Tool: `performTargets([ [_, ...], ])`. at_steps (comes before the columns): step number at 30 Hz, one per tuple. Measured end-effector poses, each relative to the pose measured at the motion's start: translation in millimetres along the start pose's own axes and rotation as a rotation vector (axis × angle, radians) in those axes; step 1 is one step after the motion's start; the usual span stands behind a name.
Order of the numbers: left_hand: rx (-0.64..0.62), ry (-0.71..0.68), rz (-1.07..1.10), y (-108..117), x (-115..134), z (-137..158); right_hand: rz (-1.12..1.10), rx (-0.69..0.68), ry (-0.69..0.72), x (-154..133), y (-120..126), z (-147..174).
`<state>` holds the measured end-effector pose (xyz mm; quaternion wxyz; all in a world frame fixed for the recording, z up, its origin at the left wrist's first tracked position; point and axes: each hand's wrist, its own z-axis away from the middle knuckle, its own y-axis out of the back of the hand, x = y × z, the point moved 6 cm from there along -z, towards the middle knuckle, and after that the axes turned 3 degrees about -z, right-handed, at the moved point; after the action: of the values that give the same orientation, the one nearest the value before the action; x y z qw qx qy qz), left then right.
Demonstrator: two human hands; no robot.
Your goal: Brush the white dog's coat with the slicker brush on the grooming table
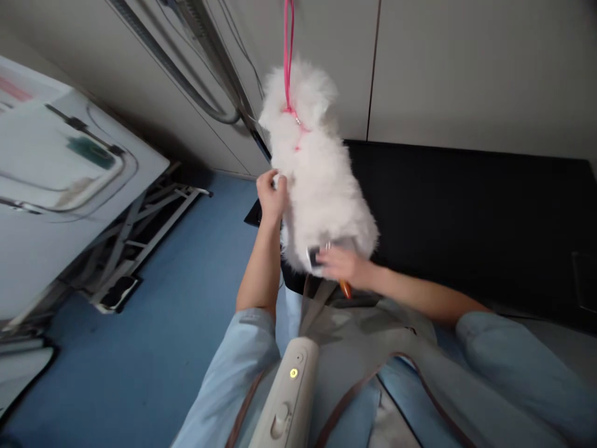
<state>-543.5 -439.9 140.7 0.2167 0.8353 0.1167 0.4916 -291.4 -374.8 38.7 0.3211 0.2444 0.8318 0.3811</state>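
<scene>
A fluffy white dog [317, 180] stands on a black grooming table [466, 218], facing away from me. A pink grooming loop [288, 56] runs from above down to its neck. My left hand [272, 194] is at the dog's left side, with its fingers curled into the fur. My right hand [349, 266], blurred by motion, grips a slicker brush [345, 289] low on the dog's rump. The brush's orange handle sticks out below the palm, and its dark head lies against the fur. Whatever the left fingertips press on within the coat is hidden.
A beige dryer [293, 386] with a lit yellow button is close to my chest, below the dog. A grey hose [181, 74] hangs by the wall at the upper left. On the blue floor [186, 280] at left stands a white unit [93, 199] on a scissor-type metal frame.
</scene>
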Motion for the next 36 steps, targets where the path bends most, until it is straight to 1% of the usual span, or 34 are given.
performTargets([
  [1, -0.011, -0.027, -0.014, -2.9, 0.6, 12.0, 0.043, 0.051, -0.083, 16.3, 4.9, -6.0],
  [2, -0.042, -0.058, -0.029, -8.8, 1.7, 25.9, 0.066, 0.069, -0.148, 26.5, 3.4, -6.2],
  [3, -0.091, -0.084, -0.044, -17.5, 2.9, 39.9, 0.065, 0.05, -0.183, 29.2, -4.8, -0.5],
  [4, -0.156, -0.103, -0.061, -28.6, 3.9, 52.1, 0.05, 0.006, -0.202, 25.1, -18.1, 10.5],
  [6, -0.232, -0.07, -0.093, -48.3, 1.7, 64.2, -0.013, -0.136, -0.206, 3.4, -53.0, 41.4],
  [8, -0.233, -0.016, -0.145, -60.4, -1.3, 56.5, -0.096, -0.301, -0.16, -22.1, -83.9, 67.4],
  [9, -0.223, 0.001, -0.163, -64.1, -1.5, 46.8, -0.13, -0.361, -0.127, -30.5, -91.7, 73.0],
  [10, -0.219, 0.008, -0.176, -67.5, -0.6, 35.1, -0.147, -0.382, -0.093, -34.0, -92.0, 71.9],
  [11, -0.226, 0.005, -0.182, -71.2, 1.5, 23.0, -0.141, -0.357, -0.072, -31.5, -84.5, 64.5],
  [12, -0.24, -0.009, -0.181, -75.5, 4.7, 11.5, -0.108, -0.285, -0.075, -23.1, -70.3, 52.4],
  [14, -0.262, -0.057, -0.166, -85.1, 13.1, -7.1, 0.0, -0.087, -0.132, 2.3, -34.4, 25.3],
  [15, -0.26, -0.08, -0.154, -89.9, 17.4, -13.8, 0.05, -0.013, -0.165, 14.0, -20.2, 15.2],
  [16, -0.255, -0.096, -0.142, -94.6, 21.2, -18.9, 0.085, 0.023, -0.196, 22.6, -12.1, 9.2],
  [17, -0.249, -0.106, -0.128, -99.3, 24.3, -22.7, 0.103, 0.022, -0.222, 26.8, -11.0, 7.9],
  [18, -0.246, -0.113, -0.113, -103.8, 27.0, -25.4, 0.106, -0.004, -0.243, 26.5, -16.1, 11.3],
  [19, -0.247, -0.118, -0.098, -108.1, 29.2, -27.4, 0.1, -0.042, -0.268, 22.5, -25.7, 19.0],
  [21, -0.247, -0.128, -0.071, -113.7, 32.6, -30.9, 0.072, -0.144, -0.304, 5.9, -52.7, 41.0],
  [22, -0.242, -0.132, -0.067, -114.6, 34.0, -32.8, 0.045, -0.213, -0.29, -5.1, -67.3, 51.6],
  [24, -0.223, -0.131, -0.1, -113.0, 36.0, -36.9, -0.02, -0.365, -0.196, -25.3, -89.4, 64.9],
  [25, -0.214, -0.129, -0.136, -111.0, 37.0, -38.6, -0.048, -0.43, -0.138, -30.7, -93.4, 65.9],
  [26, -0.21, -0.133, -0.177, -109.0, 38.2, -39.4, -0.06, -0.459, -0.096, -30.5, -90.4, 62.1],
  [27, -0.212, -0.142, -0.219, -107.2, 39.4, -39.2, -0.048, -0.439, -0.081, -24.1, -80.4, 53.5],
  [28, -0.219, -0.152, -0.255, -105.8, 40.2, -38.0, -0.015, -0.373, -0.092, -12.6, -64.6, 41.3],
  [30, -0.229, -0.179, -0.295, -103.8, 40.5, -33.5, 0.084, -0.162, -0.165, 15.6, -26.9, 15.2],
  [31, -0.227, -0.189, -0.3, -103.0, 39.4, -30.8, 0.128, -0.062, -0.207, 26.7, -12.3, 6.1],
  [32, -0.222, -0.188, -0.3, -102.2, 37.0, -28.5, 0.157, 0.002, -0.242, 32.8, -5.2, 1.4],
  [33, -0.218, -0.183, -0.298, -101.8, 33.8, -26.7, 0.166, 0.016, -0.263, 33.0, -7.4, 1.1],
  [34, -0.22, -0.179, -0.292, -102.0, 30.1, -25.4, 0.153, -0.014, -0.26, 26.9, -18.0, 4.7],
  [36, -0.231, -0.156, -0.267, -102.8, 21.8, -25.1, 0.073, -0.179, -0.148, -0.7, -54.2, 18.9],
])
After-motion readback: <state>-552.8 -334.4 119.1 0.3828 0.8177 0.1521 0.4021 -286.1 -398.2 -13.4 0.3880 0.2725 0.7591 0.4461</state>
